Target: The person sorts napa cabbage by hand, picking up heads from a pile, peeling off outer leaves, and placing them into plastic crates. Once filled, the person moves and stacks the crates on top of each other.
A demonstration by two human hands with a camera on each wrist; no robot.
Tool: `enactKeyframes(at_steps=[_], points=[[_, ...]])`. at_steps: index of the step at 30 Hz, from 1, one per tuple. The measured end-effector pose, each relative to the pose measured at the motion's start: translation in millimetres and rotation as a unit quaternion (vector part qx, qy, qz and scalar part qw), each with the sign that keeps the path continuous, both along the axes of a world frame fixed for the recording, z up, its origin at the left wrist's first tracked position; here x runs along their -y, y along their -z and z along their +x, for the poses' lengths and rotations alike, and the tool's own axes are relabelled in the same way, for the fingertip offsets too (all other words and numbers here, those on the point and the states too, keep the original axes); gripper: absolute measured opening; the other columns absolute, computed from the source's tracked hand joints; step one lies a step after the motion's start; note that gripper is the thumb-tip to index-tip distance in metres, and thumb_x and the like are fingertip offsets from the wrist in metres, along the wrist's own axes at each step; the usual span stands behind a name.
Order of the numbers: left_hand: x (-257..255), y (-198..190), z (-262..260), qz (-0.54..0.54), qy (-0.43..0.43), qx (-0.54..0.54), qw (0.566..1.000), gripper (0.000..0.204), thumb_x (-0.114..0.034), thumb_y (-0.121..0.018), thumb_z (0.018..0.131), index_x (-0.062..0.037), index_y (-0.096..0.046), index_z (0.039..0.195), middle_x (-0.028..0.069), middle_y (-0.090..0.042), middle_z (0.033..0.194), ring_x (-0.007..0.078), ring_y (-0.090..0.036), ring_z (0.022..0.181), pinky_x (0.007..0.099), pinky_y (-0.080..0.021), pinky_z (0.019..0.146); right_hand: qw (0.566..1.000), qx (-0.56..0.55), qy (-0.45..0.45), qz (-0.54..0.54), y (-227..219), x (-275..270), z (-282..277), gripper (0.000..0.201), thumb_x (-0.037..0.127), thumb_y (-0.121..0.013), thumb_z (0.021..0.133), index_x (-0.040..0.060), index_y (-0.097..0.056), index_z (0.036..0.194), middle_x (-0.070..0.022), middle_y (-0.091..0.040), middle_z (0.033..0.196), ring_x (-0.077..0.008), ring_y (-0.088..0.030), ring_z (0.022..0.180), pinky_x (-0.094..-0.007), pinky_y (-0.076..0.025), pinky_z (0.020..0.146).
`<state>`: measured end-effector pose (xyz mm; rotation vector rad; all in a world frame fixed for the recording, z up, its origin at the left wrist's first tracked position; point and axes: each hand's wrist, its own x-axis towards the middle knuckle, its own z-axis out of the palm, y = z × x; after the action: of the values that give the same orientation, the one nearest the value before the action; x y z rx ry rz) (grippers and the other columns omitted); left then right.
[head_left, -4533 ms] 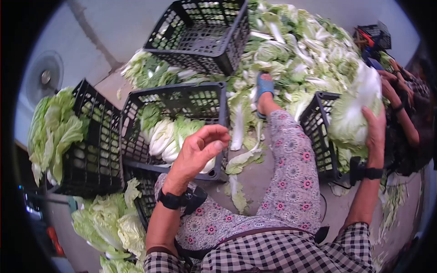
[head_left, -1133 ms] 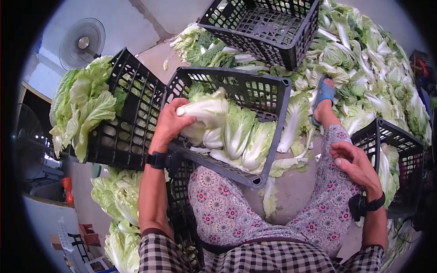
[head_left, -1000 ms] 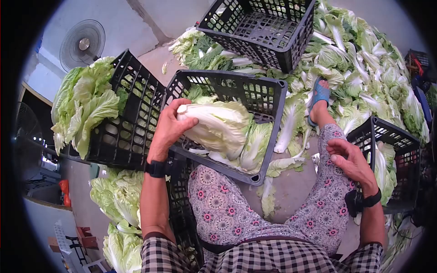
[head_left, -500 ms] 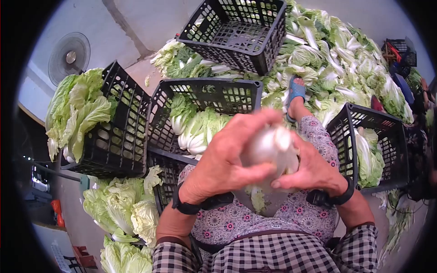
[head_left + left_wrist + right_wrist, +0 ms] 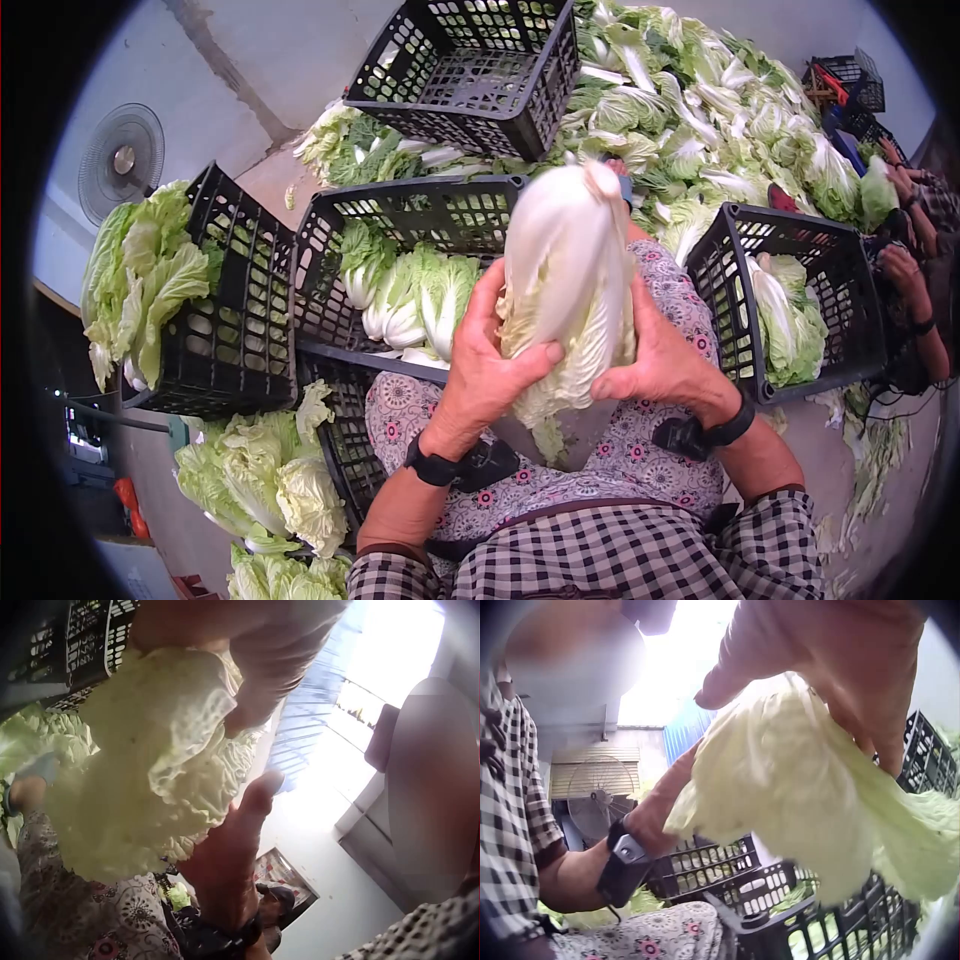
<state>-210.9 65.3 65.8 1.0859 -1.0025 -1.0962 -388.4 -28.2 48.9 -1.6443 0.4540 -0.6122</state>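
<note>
A napa cabbage (image 5: pixel 565 285) stands base up between my two hands, over my lap. My left hand (image 5: pixel 480 365) grips its left side, thumb across the front. From the right, my right hand (image 5: pixel 665 355) grips it the same way, its thumb near the left one. In the left wrist view the pale leafy end of the cabbage (image 5: pixel 142 772) fills the middle. The right wrist view shows its loose outer leaves (image 5: pixel 780 780) hanging below the right hand (image 5: pixel 817 660). The fingers behind the cabbage are hidden in the head view.
A black crate (image 5: pixel 400 205) with several cabbages stands ahead on the left; another crate (image 5: pixel 735 300) at right holds one. A tilted crate (image 5: pixel 235 310) and loose cabbages (image 5: pixel 260 475) lie at far left. Behind spreads a leaf heap (image 5: pixel 690 110) with a crate (image 5: pixel 470 80). Another person works at far right.
The left hand has lifted a cabbage out of the left crate and brought it over the lap. The right hand has come off the knee and joined it. The cabbage now stands upright, base up.
</note>
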Motion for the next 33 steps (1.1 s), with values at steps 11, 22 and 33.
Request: enactKeyframes(at_steps=[11, 22, 33], points=[[12.4, 15.3, -8.2, -0.016, 0.195, 0.238, 0.952, 0.075, -0.037, -0.064, 0.085, -0.0036, -0.028, 0.141, 0.0162, -0.045, 0.133, 0.0241, -0.043, 0.124, 0.0386, -0.035, 0.101, 0.946, 0.158, 0.278, 0.055, -27.2, 42.2, -81.6, 0.061, 0.012, -0.069, 0.073, -0.0027, -0.042, 0.126, -0.0127, -0.059, 0.112, -0.0199, -0.061, 0.097, -0.0324, -0.051, 0.087], [-6.0, 36.9, 33.1, 0.079, 0.129, 0.066, 0.986, 0.049, -0.026, -0.062, 0.087, -0.0005, -0.047, 0.126, 0.0088, -0.059, 0.113, 0.0162, -0.056, 0.105, 0.0303, -0.043, 0.093, 0.877, -0.079, 0.470, 0.060, 29.1, 123.0, -335.3, 0.057, 0.020, -0.066, 0.081, -0.0002, -0.039, 0.128, -0.0140, -0.055, 0.115, -0.0235, -0.060, 0.093, -0.0335, -0.051, 0.078], [-6.7, 43.9, 40.8, 0.097, 0.137, 0.116, 0.979, 0.046, -0.026, -0.060, 0.089, -0.0005, -0.048, 0.125, 0.0091, -0.059, 0.112, 0.0143, -0.055, 0.104, 0.0286, -0.044, 0.090, 0.837, -0.293, 0.456, -0.075, 125.6, 156.4, -386.7, 0.066, 0.017, -0.063, 0.079, -0.0023, -0.032, 0.135, -0.0180, -0.050, 0.123, -0.0257, -0.052, 0.109, -0.0363, -0.042, 0.092]])
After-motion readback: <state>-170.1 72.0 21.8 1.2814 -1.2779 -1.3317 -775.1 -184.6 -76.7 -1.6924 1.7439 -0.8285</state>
